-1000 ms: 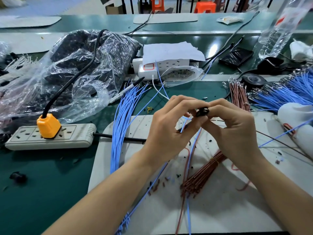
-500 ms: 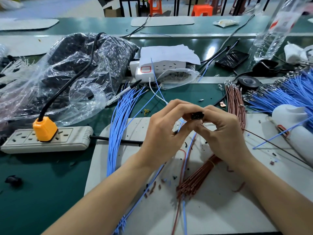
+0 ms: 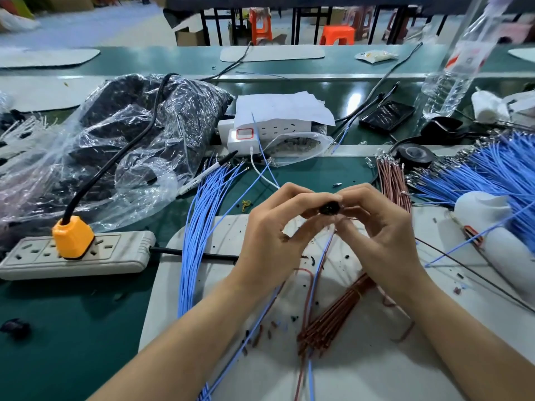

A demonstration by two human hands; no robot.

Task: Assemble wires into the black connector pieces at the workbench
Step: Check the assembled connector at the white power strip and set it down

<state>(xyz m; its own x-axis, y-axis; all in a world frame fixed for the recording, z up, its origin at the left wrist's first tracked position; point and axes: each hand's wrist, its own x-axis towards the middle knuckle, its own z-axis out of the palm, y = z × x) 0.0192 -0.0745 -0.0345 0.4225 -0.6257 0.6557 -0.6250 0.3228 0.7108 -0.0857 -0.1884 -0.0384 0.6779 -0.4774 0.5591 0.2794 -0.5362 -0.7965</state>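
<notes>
- The connector [image 3: 329, 208] was held up between the two hands, above the mat [image 3: 376, 371] and straight ahead of the person.
- The left hand [image 3: 272, 235] pinched its left side with curled fingertips, and the right hand [image 3: 382, 235] pinched its right side; neither was nearer.
- Its long axis seemed to run from hand to hand, though fingers hid most of it.
- A blue wire [image 3: 323, 259] hung from under it, toward the person.
- By my reading, another wire would have to enter from that underside.
- The brown bundle [image 3: 333, 314] lay just below the hands; the blue bundle [image 3: 199, 227] lay off to the left.
</notes>
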